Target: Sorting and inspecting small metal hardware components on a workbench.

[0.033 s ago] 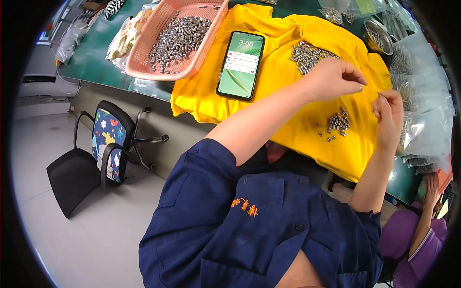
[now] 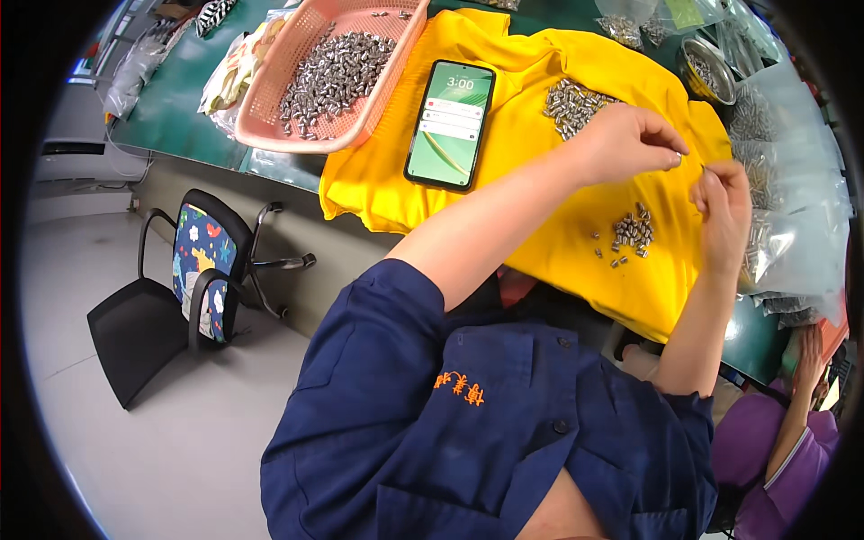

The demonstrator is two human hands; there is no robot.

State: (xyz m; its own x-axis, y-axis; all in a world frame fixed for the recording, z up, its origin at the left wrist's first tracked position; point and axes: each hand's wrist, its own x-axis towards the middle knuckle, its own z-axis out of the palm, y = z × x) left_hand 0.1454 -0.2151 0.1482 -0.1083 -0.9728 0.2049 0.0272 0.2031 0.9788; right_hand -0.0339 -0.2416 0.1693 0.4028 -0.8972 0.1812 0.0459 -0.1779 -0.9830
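Observation:
My left hand (image 2: 633, 146) reaches across a yellow cloth (image 2: 531, 225), its thumb and fingertips pinched together; a tiny pale spot shows at the tips, too small to name. Facing it, close by but apart, my right hand (image 2: 727, 202) is also pinched, with a small dark tip at its fingers that I cannot make out. Below them lies a small pile of short silvery metal parts (image 2: 634, 231), a few of them loose at its side. Partly hidden behind my left hand is a bigger heap of similar metal parts (image 2: 576, 103).
A smartphone (image 2: 450, 126) with a lit screen lies on the cloth. Left of it, a pink plastic basket (image 2: 261, 108) holds many metal parts. A metal bowl (image 2: 706, 67) and clear bags of parts (image 2: 792, 198) line the right. A person in purple (image 2: 774, 450) sits lower right.
My right hand has shifted slightly left and up, nearer my left hand. The rest looks the same.

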